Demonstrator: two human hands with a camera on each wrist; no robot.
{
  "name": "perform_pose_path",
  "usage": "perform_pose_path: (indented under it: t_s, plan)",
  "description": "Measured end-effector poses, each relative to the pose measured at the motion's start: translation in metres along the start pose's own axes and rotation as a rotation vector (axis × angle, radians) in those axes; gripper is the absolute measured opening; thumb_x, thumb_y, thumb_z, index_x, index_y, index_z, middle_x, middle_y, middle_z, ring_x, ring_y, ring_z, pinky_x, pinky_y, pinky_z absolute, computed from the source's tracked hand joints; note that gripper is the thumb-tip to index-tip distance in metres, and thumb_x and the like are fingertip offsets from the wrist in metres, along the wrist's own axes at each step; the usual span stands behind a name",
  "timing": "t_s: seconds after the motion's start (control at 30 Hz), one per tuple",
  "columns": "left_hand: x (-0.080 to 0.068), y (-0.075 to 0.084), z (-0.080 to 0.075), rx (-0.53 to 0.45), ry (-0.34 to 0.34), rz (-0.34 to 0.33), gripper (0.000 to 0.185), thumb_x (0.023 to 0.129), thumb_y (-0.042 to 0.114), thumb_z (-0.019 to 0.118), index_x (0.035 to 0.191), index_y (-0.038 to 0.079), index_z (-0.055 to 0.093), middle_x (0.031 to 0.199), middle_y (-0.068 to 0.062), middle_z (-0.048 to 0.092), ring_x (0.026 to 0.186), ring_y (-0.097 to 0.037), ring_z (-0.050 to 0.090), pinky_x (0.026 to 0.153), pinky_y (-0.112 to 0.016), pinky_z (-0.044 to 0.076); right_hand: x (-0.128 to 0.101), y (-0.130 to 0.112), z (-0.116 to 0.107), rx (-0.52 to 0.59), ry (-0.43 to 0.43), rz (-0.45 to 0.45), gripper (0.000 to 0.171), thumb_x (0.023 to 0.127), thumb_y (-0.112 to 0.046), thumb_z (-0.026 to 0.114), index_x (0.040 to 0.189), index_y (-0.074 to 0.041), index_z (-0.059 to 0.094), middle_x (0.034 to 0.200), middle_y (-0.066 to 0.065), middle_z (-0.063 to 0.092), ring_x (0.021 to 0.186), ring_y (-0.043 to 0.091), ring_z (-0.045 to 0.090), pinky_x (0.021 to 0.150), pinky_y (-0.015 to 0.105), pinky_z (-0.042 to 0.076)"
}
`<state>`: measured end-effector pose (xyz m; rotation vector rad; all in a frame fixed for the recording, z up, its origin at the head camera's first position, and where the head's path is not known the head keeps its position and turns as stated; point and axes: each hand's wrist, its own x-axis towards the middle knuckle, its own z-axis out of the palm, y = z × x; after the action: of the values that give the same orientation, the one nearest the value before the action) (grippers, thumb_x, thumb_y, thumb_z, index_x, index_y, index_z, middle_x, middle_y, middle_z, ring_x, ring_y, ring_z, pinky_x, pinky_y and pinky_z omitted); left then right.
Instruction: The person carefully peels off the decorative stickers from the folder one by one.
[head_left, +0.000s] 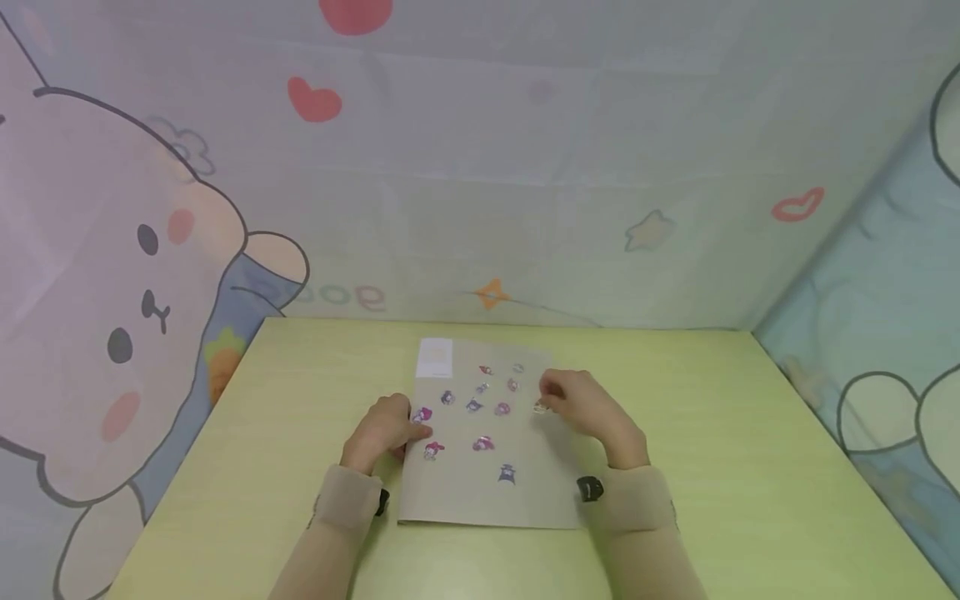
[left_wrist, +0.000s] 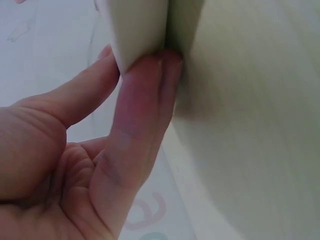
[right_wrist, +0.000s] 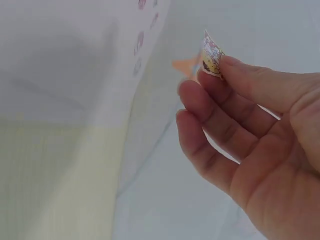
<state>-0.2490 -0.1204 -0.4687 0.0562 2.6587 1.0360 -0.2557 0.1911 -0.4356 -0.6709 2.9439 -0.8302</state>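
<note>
A grey sheet (head_left: 525, 492) lies flat on the light green table (head_left: 712, 467), carrying several small cartoon stickers (head_left: 482, 443). My right hand (head_left: 588, 412) hovers over the sheet's right side and pinches a small sticker (right_wrist: 210, 55) between thumb and fingertips, lifted off the sheet. My left hand (head_left: 384, 429) rests at the sheet's left edge; in the left wrist view its straight fingers (left_wrist: 142, 110) press against the sheet's edge (left_wrist: 140, 35). A pale label (head_left: 435, 357) sits at the sheet's top left corner.
Fabric walls printed with a rabbit (head_left: 112, 275), hearts (head_left: 313, 100) and stars (head_left: 648, 231) enclose the table on three sides. Bare tabletop lies left and right of the sheet. Both wrists carry beige sleeves and small black cameras (head_left: 589, 488).
</note>
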Motion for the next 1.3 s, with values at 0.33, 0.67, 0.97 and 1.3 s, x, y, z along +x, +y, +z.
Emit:
perform_pose_path:
  t_s: [0.33,0.67,0.97,1.3]
  plan:
    - [0.001,0.001,0.000,-0.006,-0.004,-0.009,0.025,0.089,0.018,0.073,0.093,-0.003,0.060,0.072,-0.011,0.063,0.056,-0.020,0.065,0.057,-0.030,0.050,-0.030,0.057,-0.038,0.075,-0.010,0.200,0.007,0.097,-0.009,0.060,0.093,-0.004,0.057,0.086,0.012,0.063,0.070,0.022,0.055,0.060,0.034,0.044]
    - [0.000,0.003,-0.001,0.006,-0.005,-0.021,0.025,0.089,0.018,0.074,0.092,-0.002,0.060,0.074,-0.010,0.063,0.056,-0.020,0.065,0.056,-0.029,0.048,-0.050,0.110,-0.041,0.075,-0.042,0.346,0.009,0.095,-0.009,0.062,0.092,-0.002,0.058,0.082,0.010,0.061,0.069,0.022,0.057,0.060,0.034,0.042]
    - [0.001,0.002,-0.002,0.002,-0.012,-0.024,0.026,0.088,0.019,0.074,0.093,-0.002,0.060,0.073,-0.010,0.062,0.056,-0.020,0.065,0.058,-0.030,0.050,-0.046,0.114,-0.029,0.092,-0.066,0.370,0.008,0.092,-0.004,0.064,0.091,0.000,0.057,0.083,0.010,0.059,0.071,0.020,0.053,0.062,0.032,0.045]
    - [0.003,-0.002,0.000,-0.007,-0.005,-0.004,0.025,0.089,0.018,0.074,0.092,-0.001,0.059,0.074,-0.010,0.063,0.055,-0.020,0.065,0.057,-0.030,0.049,-0.042,0.114,-0.022,0.066,-0.058,0.351,0.003,0.092,0.000,0.060,0.090,-0.002,0.058,0.079,0.008,0.057,0.069,0.020,0.050,0.061,0.032,0.042]
